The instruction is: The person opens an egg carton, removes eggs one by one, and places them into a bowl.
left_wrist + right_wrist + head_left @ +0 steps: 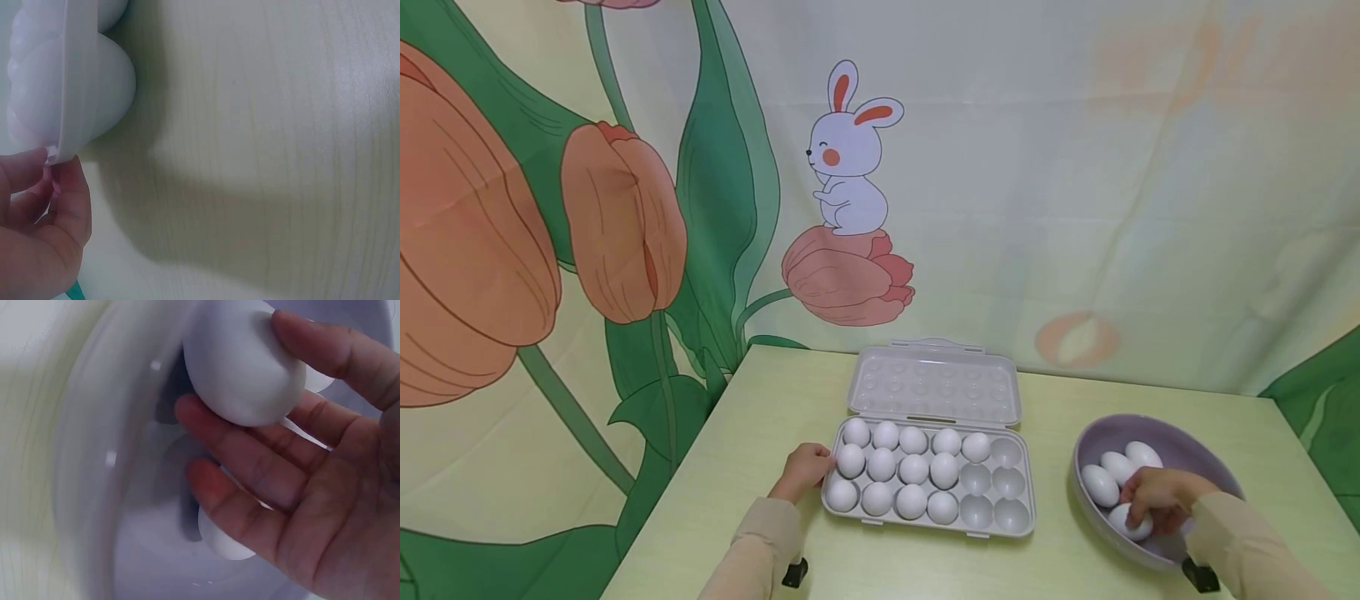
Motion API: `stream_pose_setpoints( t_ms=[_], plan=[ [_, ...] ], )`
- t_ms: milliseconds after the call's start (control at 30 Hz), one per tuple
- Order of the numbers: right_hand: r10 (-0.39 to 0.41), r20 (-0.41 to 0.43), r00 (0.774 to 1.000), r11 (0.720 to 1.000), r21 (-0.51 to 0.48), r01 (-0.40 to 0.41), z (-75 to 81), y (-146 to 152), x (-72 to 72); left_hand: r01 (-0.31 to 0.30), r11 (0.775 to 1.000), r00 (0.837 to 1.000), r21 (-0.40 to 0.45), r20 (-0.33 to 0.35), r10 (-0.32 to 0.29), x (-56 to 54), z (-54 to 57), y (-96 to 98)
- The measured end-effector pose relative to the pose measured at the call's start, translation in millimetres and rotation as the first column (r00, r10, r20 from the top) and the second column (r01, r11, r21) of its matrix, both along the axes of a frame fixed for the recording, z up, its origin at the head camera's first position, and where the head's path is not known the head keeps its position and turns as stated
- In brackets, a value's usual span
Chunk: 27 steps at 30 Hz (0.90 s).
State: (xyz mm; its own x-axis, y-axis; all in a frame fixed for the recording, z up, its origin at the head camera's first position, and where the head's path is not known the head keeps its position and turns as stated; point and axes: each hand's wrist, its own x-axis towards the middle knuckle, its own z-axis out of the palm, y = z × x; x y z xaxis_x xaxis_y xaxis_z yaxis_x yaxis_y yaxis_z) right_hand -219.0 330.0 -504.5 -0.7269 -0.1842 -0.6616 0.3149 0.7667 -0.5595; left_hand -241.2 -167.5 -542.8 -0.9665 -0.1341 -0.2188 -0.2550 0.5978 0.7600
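A pale grey egg carton point(958, 527) lies with its lid point(936, 383) folded back, white eggs point(913, 469) filling most of its cups. Bare cups point(1009, 483) show at its right end. At the carton's left end my left hand point(805, 467) pinches the rim, thumb on top and fingers beneath, as the left wrist view shows. Inside the purple bowl point(1093, 522) my right hand point(1167, 493) has thumb and fingers around a white egg point(240, 362). Other eggs point(1101, 486) lie beside it in the bowl, one of them below my fingers in the right wrist view.
The light wood table point(760, 400) carries the carton in the middle and the bowl on the right. Behind its back edge hangs a printed cloth point(970, 208) with tulips and a rabbit.
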Motion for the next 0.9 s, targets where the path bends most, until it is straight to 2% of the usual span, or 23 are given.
stream_pose_setpoints(
  t_ms=[133, 467, 700, 800, 833, 900],
  plan=[
    [0.034, -0.002, 0.999, 0.999, 0.027, -0.034, 1.2, 1, -1.0, -0.002, 1.0, 1.0, -0.008, 0.006, 0.002, -0.3, -0.9, 0.2],
    [0.039, 0.014, 0.999, 0.998, 0.043, -0.04, 2.3, 0, 1.1, -0.002, 1.0, 1.0, 0.002, 0.015, 0.002, -1.4, -1.2, -0.3],
    [0.038, -0.009, 0.999, 0.996, 0.076, -0.038, 2.7, -2, 3.9, 0.001, 1.0, 1.0, -0.002, 0.006, -0.001, 0.3, 1.4, 0.4],
    [0.062, -0.036, 0.997, 0.992, 0.109, -0.058, 6.3, -3, 4.9, 0.0, 1.0, 1.0, -0.005, 0.005, 0.0, 0.9, 2.5, 0.8],
    [0.07, -0.047, 0.996, 0.99, 0.123, -0.064, 8.4, -4, 4.9, -0.005, 1.0, 1.0, -0.005, 0.01, 0.005, 0.2, 2.0, 0.9],
    [0.095, -0.075, 0.993, 0.985, 0.155, -0.082, 14.4, -5, 3.9, -0.004, 1.0, 1.0, 0.0, 0.003, 0.004, -4.2, -6.1, -1.7]
  ],
)
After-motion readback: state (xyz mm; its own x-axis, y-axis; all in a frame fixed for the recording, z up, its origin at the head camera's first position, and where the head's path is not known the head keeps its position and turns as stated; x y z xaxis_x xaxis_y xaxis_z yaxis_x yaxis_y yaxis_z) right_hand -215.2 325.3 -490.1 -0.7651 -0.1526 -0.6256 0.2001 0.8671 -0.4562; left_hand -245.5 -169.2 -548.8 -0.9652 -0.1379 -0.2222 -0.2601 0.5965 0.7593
